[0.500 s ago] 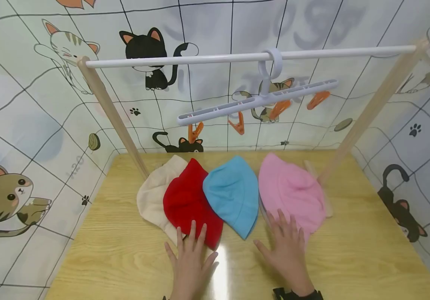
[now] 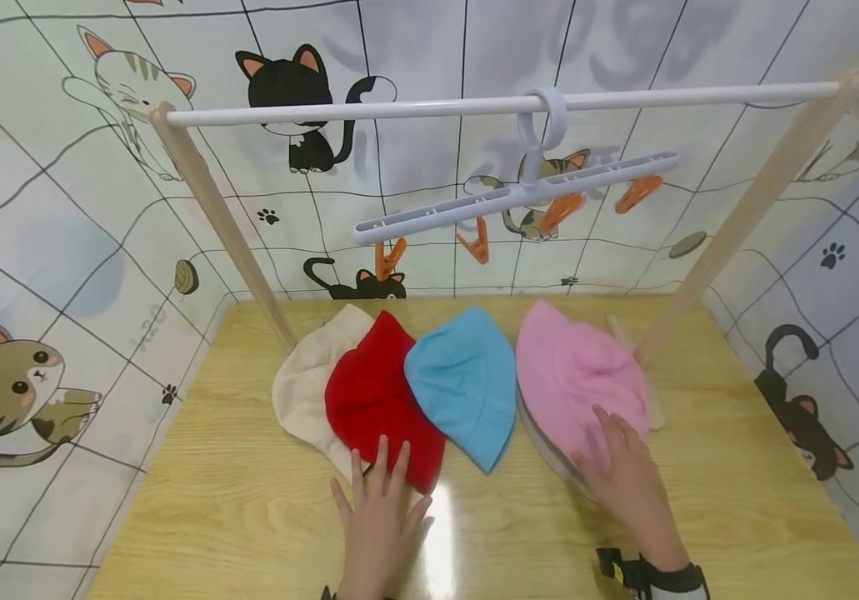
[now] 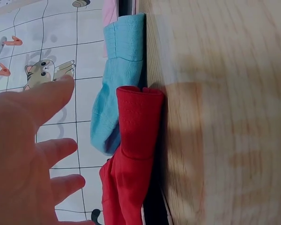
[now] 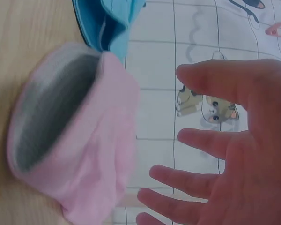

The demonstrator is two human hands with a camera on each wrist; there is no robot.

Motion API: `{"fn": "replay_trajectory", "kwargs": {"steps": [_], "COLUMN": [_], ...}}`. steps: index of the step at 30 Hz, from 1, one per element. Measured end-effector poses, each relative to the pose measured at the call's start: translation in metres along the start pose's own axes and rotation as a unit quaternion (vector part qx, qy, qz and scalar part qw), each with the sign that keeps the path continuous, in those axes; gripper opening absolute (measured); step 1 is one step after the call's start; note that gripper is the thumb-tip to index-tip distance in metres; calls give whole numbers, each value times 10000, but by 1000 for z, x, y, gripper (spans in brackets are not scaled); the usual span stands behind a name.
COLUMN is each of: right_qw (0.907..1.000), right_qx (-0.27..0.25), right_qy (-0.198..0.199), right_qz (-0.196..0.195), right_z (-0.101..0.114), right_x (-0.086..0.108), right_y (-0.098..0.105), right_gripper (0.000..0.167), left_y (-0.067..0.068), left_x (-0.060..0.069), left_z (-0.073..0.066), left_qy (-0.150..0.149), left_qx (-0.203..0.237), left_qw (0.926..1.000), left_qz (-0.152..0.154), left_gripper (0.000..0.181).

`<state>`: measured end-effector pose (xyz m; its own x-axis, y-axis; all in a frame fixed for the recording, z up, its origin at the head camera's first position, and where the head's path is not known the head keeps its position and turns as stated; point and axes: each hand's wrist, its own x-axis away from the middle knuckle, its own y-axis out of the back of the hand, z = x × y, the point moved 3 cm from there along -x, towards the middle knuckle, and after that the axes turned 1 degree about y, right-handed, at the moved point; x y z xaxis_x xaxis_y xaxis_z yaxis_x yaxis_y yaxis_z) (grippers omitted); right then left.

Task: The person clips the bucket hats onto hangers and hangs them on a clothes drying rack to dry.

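Several bucket hats lie side by side on the wooden table. At the left, a cream hat (image 2: pixel 305 383) is partly covered by a red hat (image 2: pixel 372 396), which touches a light blue hat (image 2: pixel 466 375). To the right lies a pink hat (image 2: pixel 567 367) with a grey lining. My left hand (image 2: pixel 375 525), fingers spread, is over the near brim of the red hat; the left wrist view shows it apart from the cloth. My right hand (image 2: pixel 627 475) is at the pink hat's near brim. In the right wrist view its fingers (image 4: pixel 187 180) are extended and hold nothing.
Across the back runs a white rod (image 2: pixel 429 108) on wooden posts (image 2: pixel 222 221). From it hangs a pale hanger (image 2: pixel 519 196), tilted, with several orange clips (image 2: pixel 637 193). A cloth with cat drawings and grid lines surrounds the table (image 2: pixel 234 517).
My right hand has moved to the right along the pink hat's near brim, and more of its grey lining shows. My left hand stays nearly in place. The head view has shifted slightly.
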<state>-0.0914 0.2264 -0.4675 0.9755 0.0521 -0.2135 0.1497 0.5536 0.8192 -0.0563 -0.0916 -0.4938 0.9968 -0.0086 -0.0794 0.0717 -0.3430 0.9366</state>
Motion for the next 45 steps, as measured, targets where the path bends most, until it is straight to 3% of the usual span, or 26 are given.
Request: {"fn": "replay_trajectory", "kwargs": {"steps": [6, 17, 21, 26, 32, 36, 45], "right_qw": [9989, 9954, 9942, 9955, 9948, 9933, 9850], "right_qx": [-223, -30, 208, 356, 171, 65, 40], "right_qy": [-310, -809, -830, -626, -599, -703, -1249], "right_qz": [263, 510, 645, 616, 807, 917, 1193], "right_z": [-14, -22, -36, -56, -78, -93, -121], "right_x": [-4, -12, -19, -31, -47, -57, -82], "right_y": [15, 36, 46, 56, 55, 53, 40], "right_gripper": [69, 60, 59, 55, 51, 49, 45], "left_y": [-1, 2, 1, 1, 0, 0, 0], "left_x": [-1, 0, 1, 2, 3, 3, -1], "left_z": [0, -2, -3, -5, -6, -7, -9], "left_qy": [138, 356, 406, 234, 59, 62, 129], "left_qx": [202, 475, 680, 806, 835, 864, 964], "left_qw": [9996, 9980, 9968, 9964, 9961, 9960, 9953], "left_qz": [166, 220, 109, -111, -269, -214, -23], "left_gripper": [82, 80, 75, 57, 45, 44, 45]}}
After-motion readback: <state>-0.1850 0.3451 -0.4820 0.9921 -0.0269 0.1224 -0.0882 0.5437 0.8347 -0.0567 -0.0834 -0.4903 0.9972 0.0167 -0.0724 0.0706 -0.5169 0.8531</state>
